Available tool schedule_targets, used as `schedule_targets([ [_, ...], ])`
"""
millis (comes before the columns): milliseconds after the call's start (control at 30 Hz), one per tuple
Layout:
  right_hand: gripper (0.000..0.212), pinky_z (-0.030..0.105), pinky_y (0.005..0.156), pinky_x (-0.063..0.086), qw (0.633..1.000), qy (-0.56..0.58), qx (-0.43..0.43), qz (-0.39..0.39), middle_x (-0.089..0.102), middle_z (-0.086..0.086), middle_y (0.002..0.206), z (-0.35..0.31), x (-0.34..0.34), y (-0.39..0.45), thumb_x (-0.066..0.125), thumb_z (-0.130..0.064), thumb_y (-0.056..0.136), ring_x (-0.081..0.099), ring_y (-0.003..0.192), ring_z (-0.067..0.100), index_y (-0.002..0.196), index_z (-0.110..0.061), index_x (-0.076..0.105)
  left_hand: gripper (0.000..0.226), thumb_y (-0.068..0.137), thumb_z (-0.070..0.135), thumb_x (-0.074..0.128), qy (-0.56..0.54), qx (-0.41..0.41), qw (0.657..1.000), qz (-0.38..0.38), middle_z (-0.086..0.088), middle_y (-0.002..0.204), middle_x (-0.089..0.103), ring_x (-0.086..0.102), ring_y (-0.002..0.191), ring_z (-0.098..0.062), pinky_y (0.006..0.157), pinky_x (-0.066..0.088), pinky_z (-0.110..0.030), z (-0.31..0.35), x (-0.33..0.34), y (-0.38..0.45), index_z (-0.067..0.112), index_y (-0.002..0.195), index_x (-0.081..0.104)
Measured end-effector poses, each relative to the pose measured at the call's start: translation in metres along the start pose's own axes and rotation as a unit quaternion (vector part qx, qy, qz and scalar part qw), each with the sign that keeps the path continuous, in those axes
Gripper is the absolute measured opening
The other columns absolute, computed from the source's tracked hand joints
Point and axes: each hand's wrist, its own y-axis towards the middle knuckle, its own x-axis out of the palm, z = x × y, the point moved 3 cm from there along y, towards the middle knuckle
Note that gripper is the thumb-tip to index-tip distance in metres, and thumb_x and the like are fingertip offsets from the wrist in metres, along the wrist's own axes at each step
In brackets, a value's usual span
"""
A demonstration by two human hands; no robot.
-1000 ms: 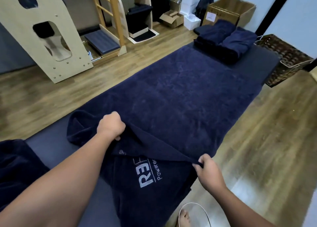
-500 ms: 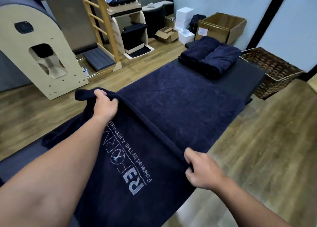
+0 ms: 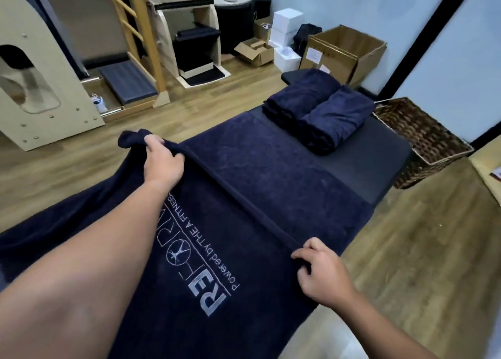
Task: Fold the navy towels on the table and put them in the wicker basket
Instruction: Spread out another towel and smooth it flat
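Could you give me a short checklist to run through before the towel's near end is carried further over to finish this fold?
1. Left hand grips its corner of the towel: ok.
2. Right hand pinches the other corner: ok.
3. Lifted edge straight between the hands: ok, it runs taut.
4. Landing area on the spread towel free of objects: ok.
5. Folded towels clear of the fold: ok, they sit at the table's far end.
6. Far corners squared: cannot tell.
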Motion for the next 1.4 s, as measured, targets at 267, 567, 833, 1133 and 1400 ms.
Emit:
schedule_targets([
  [267, 0.056, 0.028, 0.074, 0.052, 0.997, -0.039, -0.026, -0.067, 0.045, -0.021, 0.106, 0.057, -0.031, 0.066, 0.043, -0.003, 0.087, 0.060, 0.087, 0.007, 0.124, -0.042, 0.060, 0.035, 0.092, 0.016, 0.056, 0.012, -0.022, 0.999, -0.028, -0.006, 0.122, 0.047, 0.050, 0.097, -0.031, 0.082, 0.040, -0.042, 0.049, 0.081, 0.047, 0.021, 0.110, 0.027],
  [567, 0.052, 0.018, 0.079, 0.050, 0.991, 0.003, -0.087, -0.101, 0.044, -0.024, 0.105, 0.124, -0.060, 0.124, 0.048, -0.004, 0.092, 0.060, 0.087, 0.003, 0.130, -0.038, 0.062, 0.036, 0.092, 0.015, 0.056, 0.048, -0.020, 0.998, -0.027, -0.005, 0.132, 0.043, 0.050, 0.098, -0.032, 0.081, 0.039, -0.043, 0.096, 0.156, 0.076, 0.021, 0.115, 0.028],
  [833, 0.058, 0.029, 0.077, 0.054, 0.985, 0.041, -0.134, -0.105, 0.046, -0.024, 0.103, 0.210, -0.105, 0.207, 0.047, 0.002, 0.085, 0.058, 0.085, 0.001, 0.127, -0.034, 0.064, 0.038, 0.090, 0.013, 0.057, 0.062, -0.040, 0.997, 0.015, -0.007, 0.127, 0.043, 0.050, 0.106, -0.035, 0.081, 0.036, -0.041, 0.144, 0.227, 0.100, 0.021, 0.109, 0.026],
  [1133, 0.035, 0.014, 0.084, 0.043, 0.982, 0.056, -0.090, -0.159, 0.052, -0.016, 0.101, 0.241, -0.104, 0.245, 0.053, -0.004, 0.093, 0.058, 0.092, 0.007, 0.118, -0.023, 0.069, 0.103, 0.084, 0.026, 0.081, 0.103, -0.013, 0.971, -0.217, -0.002, 0.164, 0.029, 0.034, 0.147, -0.026, 0.118, 0.030, -0.038, 0.157, 0.297, 0.066, 0.029, 0.160, 0.011],
  [1400, 0.037, 0.029, 0.084, 0.049, 0.986, 0.049, 0.010, -0.160, 0.058, -0.008, 0.099, 0.237, -0.100, 0.230, 0.070, -0.035, 0.089, 0.059, 0.095, 0.016, 0.120, -0.025, 0.052, 0.066, 0.093, 0.026, 0.068, 0.319, 0.063, 0.912, -0.252, -0.010, 0.167, 0.015, 0.016, 0.154, -0.027, 0.122, 0.023, -0.049, 0.119, 0.318, -0.022, 0.018, 0.151, 0.037],
])
